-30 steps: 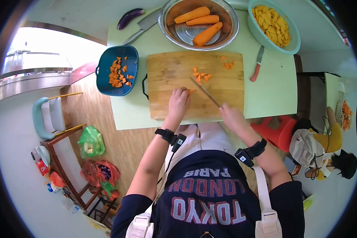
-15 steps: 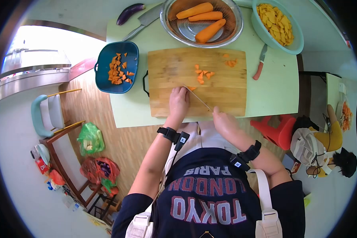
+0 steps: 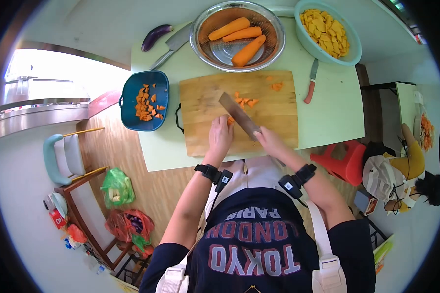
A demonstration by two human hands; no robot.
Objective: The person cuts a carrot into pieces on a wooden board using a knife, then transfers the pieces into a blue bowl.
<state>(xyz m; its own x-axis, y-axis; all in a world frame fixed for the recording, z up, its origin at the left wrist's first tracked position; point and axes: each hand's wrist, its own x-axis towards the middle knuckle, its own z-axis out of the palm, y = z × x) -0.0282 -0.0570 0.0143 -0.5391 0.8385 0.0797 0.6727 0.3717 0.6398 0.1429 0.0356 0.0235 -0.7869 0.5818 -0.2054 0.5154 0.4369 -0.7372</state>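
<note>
My right hand (image 3: pixel 269 139) is closed round the handle of a cleaver (image 3: pixel 238 117), whose broad blade is tilted flat-side up over the wooden cutting board (image 3: pixel 200 95). Beside the blade, my left hand (image 3: pixel 221 133) has its fingers pressed together on a small orange carrot piece (image 3: pixel 230 120). Cut carrot pieces (image 3: pixel 249 102) lie just beyond the blade, and thin scraps (image 3: pixel 277 86) rest near the board's far right corner. More cut pieces are in a blue basin (image 3: pixel 125 102) left of the board.
Whole peeled carrots (image 3: pixel 249 50) lie in a metal colander (image 3: pixel 195 41). Yellow slices fill a light-blue bowl (image 3: pixel 355 53). A red-handled knife (image 3: pixel 310 85), another cleaver (image 3: pixel 173 44) and an eggplant (image 3: pixel 155 36) are on the table. A person (image 3: pixel 410 166) is at the right.
The cleaver's blade has turned from edge-on to showing its broad side, and has come up off the board. The whole view has shifted a little, so the board appears lower.
</note>
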